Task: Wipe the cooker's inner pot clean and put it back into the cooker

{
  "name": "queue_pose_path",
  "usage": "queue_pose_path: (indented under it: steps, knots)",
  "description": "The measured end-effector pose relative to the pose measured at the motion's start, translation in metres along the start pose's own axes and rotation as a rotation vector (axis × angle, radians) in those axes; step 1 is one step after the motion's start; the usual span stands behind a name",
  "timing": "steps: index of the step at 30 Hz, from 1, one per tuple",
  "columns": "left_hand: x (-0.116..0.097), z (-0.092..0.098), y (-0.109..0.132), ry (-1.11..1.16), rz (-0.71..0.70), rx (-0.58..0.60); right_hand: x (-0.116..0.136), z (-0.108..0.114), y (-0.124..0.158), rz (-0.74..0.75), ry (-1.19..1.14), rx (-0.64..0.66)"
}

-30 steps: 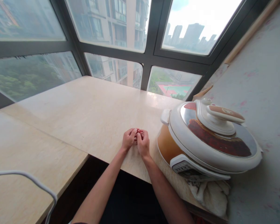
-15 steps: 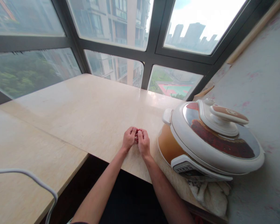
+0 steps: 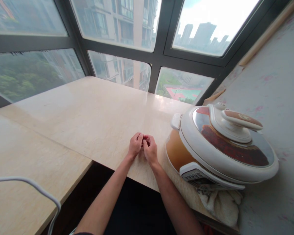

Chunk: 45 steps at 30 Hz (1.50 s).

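Note:
My left hand [image 3: 135,143] and my right hand [image 3: 150,148] meet over the front part of the pale stone counter [image 3: 88,114]. The fingers of both are curled inward and closed, with the thumbs on top and close together. A small, dark reddish patch shows between them; whether it is an object or shaded fingers, I cannot tell. To the right of my right hand, and apart from it, stands a large electric cooker [image 3: 175,150] with a white rim and a brown body.
A folded cloth [image 3: 221,205] lies by the cooker's base. On the left, a white cable [image 3: 26,182] crosses the lower counter section [image 3: 19,153] and hangs over its edge. Window frames [image 3: 154,58] bound the counter at the back, a papered wall [image 3: 279,98] on the right.
My right thumb has shifted slightly down and to the left, and the fingers of that hand have changed their curl a little. My left hand stays nearly still.

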<state>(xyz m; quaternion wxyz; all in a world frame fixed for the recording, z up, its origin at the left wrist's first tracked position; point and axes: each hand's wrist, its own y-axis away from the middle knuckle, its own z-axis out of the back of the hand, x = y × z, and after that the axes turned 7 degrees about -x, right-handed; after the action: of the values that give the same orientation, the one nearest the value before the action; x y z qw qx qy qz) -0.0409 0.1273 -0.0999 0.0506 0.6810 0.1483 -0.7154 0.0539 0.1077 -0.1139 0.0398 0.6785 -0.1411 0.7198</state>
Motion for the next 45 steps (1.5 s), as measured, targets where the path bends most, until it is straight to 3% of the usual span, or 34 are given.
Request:
queue_pose_path:
  steps: [45]
  knots:
    - [0.0016, -0.0005, 0.0007, 0.015, 0.0, 0.016, -0.0042, 0.0011, 0.0012, -0.001, -0.014, -0.004]
